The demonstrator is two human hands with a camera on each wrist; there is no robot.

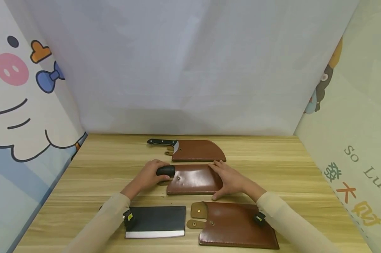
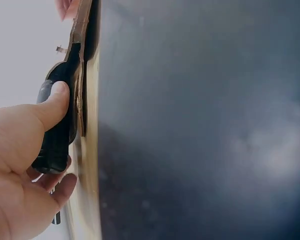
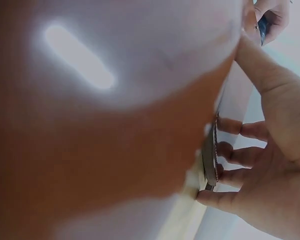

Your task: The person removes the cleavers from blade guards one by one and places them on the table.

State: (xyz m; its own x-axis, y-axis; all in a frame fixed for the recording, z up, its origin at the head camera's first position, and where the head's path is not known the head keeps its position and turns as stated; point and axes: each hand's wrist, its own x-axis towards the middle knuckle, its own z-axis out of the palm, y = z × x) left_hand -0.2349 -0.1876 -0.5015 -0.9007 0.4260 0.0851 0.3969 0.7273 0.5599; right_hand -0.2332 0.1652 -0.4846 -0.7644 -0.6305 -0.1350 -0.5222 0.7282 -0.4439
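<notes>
My left hand (image 1: 150, 173) holds the black handle (image 2: 57, 120) of a cleaver, thumb on top and fingers at its far side. The blade is hidden inside a shiny brown leather sheath (image 1: 193, 179) lying in the middle of the wooden table. At the sheath's right end my right hand (image 1: 230, 179) is spread, its fingers at the far corner and its thumb by the near corner. In the right wrist view, its mostly straight fingertips (image 3: 230, 125) meet the sheath's edge.
Behind lies another brown sheath (image 1: 198, 150) with a black-handled knife (image 1: 162, 141) in it. Closer to me are a bare dark cleaver blade (image 1: 157, 219) on the left, under my left forearm, and a larger brown sheath (image 1: 234, 225) on the right. A white backdrop (image 1: 190, 70) stands behind the table.
</notes>
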